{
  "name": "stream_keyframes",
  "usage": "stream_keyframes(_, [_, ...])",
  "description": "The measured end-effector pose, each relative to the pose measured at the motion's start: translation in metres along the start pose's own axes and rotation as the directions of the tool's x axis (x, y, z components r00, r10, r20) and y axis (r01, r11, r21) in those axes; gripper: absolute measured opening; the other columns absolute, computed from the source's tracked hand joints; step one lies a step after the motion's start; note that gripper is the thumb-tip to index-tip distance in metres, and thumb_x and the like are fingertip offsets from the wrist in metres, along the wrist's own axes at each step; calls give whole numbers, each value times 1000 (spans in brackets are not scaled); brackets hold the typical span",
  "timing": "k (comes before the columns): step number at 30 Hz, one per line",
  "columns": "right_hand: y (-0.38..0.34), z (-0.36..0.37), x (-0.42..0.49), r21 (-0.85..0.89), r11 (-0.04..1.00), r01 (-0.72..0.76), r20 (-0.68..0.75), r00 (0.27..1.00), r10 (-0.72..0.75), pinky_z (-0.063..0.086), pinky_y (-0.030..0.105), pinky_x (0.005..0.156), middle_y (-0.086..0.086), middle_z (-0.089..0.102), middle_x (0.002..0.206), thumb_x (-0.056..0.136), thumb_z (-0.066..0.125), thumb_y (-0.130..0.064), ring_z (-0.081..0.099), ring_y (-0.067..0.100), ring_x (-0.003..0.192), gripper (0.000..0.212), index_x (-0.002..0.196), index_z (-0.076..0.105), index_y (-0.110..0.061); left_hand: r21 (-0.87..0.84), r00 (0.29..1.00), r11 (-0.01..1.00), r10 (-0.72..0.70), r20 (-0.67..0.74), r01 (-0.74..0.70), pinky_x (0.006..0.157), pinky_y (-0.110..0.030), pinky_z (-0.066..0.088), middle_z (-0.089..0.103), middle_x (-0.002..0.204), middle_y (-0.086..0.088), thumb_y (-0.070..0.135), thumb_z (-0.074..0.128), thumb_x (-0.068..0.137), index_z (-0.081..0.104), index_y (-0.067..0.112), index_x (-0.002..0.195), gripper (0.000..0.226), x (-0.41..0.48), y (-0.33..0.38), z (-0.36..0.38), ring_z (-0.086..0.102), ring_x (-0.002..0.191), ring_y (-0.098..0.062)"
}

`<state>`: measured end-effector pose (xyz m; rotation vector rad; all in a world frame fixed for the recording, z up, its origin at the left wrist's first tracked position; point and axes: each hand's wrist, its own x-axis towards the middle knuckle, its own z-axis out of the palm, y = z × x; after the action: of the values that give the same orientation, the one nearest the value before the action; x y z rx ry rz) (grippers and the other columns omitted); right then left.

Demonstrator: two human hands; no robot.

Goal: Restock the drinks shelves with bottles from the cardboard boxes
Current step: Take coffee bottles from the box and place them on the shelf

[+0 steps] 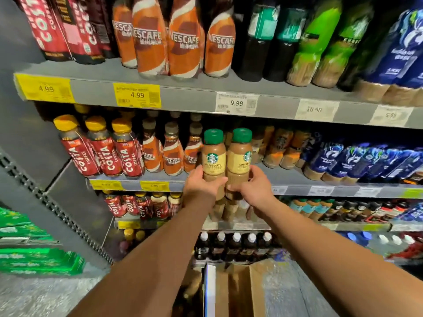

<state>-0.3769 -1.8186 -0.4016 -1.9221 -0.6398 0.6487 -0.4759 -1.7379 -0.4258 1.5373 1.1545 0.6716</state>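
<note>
Starbucks bottle [214,157] wrapped low by curled left hand [201,185], twin [239,156] likewise by right hand [256,186]; both upright, side by side, at front of middle shelf [283,178]. Needed sliding straight back, labels forward; slot behind seemed free, though hidden.

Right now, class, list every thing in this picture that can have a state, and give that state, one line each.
Left grip, holds the left Starbucks bottle.
Right grip, holds the right Starbucks bottle.
Both bottles, upright, green caps on, side by side before the middle shelf.
Cardboard box, open, below the arms.
Costa bottles, upright on the middle shelf, yellow caps on.
</note>
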Motion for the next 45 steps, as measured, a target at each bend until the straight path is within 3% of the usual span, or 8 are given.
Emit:
stream_keyframes(4, [6,1,33,-40,998,44,-42,998,-46,51,37,86,5,63,104,66,82,-4,59,21,95,53,105,48,-15,98,988,995,40,-152,-26,87,-31,46,62,118,-2,37,77,74,61,19,118,50,21,7,23,57,107,-24])
stream_keyframes(9, [19,5,55,2,995,97,-111,989,-96,54,37,81,-1,62,98,62,84,-5,61,19,92,55,103,50,-19,153,981,984,116,-153,-92,86,-27,41,55,116,-2,33,74,77,60,20,116,44,32,5,35,53,99,-19])
stream_keyframes(13, [24,11,62,96,990,104,-104,990,-94,52,25,69,-7,60,86,63,80,3,60,14,84,52,100,49,-17,141,980,985,124,-155,-102,85,-24,40,48,112,0,29,73,78,57,20,115,42,35,4,40,52,97,-17])
stream_keyframes(24, [29,24,94,49,991,123,-132,984,-115,55,42,87,3,67,105,61,85,-5,64,20,97,57,106,53,-18,246,959,965,154,-236,-94,90,-34,46,49,120,0,35,69,83,48,19,131,55,53,6,49,52,111,-22])
stream_keyframes(30, [39,27,90,14,993,114,-134,985,-111,54,34,82,1,67,102,61,86,-3,63,18,93,56,103,53,-17,267,959,961,141,-245,-73,87,-31,42,49,122,-1,30,68,85,49,18,126,47,52,6,51,50,111,-19])
stream_keyframes(35, [34,24,91,-73,985,158,-124,978,-166,44,24,78,0,64,103,64,84,-7,59,14,92,52,108,56,-15,276,963,961,92,-252,-19,91,-35,44,50,125,-4,31,68,84,51,18,127,48,53,0,51,52,114,-26])
stream_keyframes(41, [40,25,89,-147,975,166,-119,976,-184,53,39,91,3,66,112,62,85,-11,62,20,103,59,113,56,-16,289,960,957,83,-268,-2,89,-36,45,46,128,-5,35,68,84,46,21,134,55,48,-7,54,52,112,-29])
stream_keyframes(45, [37,24,85,-158,976,151,-94,982,-167,50,31,89,4,65,113,64,83,-8,60,18,104,57,114,56,-14,243,963,970,61,-262,4,91,-37,46,50,129,-3,34,67,85,44,20,136,58,48,-12,50,52,115,-26])
